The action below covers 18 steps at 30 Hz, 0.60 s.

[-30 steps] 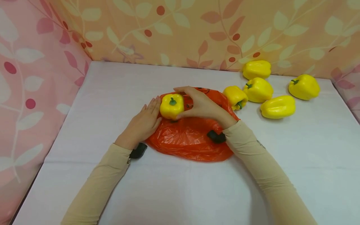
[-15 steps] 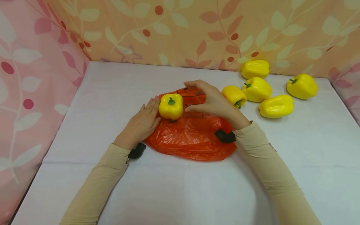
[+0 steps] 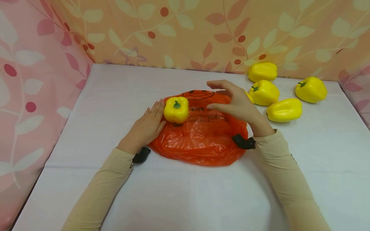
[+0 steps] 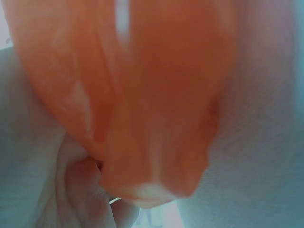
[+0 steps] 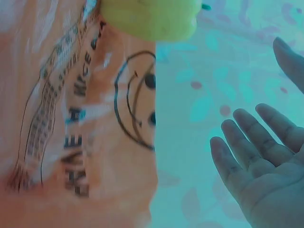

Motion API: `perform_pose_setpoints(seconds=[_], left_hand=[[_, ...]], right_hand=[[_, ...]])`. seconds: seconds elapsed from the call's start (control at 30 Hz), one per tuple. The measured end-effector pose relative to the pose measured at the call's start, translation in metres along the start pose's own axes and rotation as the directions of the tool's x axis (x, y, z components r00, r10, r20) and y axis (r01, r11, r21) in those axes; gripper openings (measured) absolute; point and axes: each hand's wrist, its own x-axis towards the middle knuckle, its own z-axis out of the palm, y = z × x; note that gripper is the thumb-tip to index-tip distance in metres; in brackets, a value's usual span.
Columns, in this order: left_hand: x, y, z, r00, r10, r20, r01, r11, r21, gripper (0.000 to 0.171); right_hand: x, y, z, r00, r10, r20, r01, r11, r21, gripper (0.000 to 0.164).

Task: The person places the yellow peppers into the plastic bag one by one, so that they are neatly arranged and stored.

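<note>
- Pepper stands stem-up on the red bag, centre of the frame, perhaps weighing it down.
- Left hand lies beside it, fingers nearly straight and together — apparently steadying both.
- Right hand, right of centre, hangs empty, thumb apart from fingers — probably spread to suit a pepper's girth.

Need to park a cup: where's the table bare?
The white cloth-covered table is bare between the beige sleeves, nearer than the red-orange plastic bag, and left of the left sleeve; glossy yellow bell peppers crowd its back right.
</note>
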Motion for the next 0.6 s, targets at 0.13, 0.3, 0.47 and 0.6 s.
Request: perform_pose_setpoints(seconds=[0.13,0.3,0.47,0.6], left_hand=[[0.000,0.000,0.001,1.000,-0.002,0.001,0.002,1.000,-0.004,0.069],[0.000,0.000,0.001,1.000,-0.007,-0.002,0.007,1.000,-0.005,0.069],[0.000,0.000,0.000,1.000,-0.003,-0.004,0.003,1.000,0.001,0.068],[0.000,0.000,0.000,1.000,-0.002,0.000,0.002,1.000,0.002,0.068]], right_hand=[[-0.009,0.005,-0.013,0.998,-0.014,-0.058,0.015,1.000,0.010,0.056],[-0.023,0.009,-0.024,0.988,0.030,-0.152,-0.032,0.999,-0.014,0.051],[-0.039,0.014,-0.030,0.969,0.054,-0.243,-0.065,0.997,-0.037,0.045],[-0.052,0.021,-0.038,0.951,0.060,-0.303,-0.071,0.997,-0.024,0.043]])
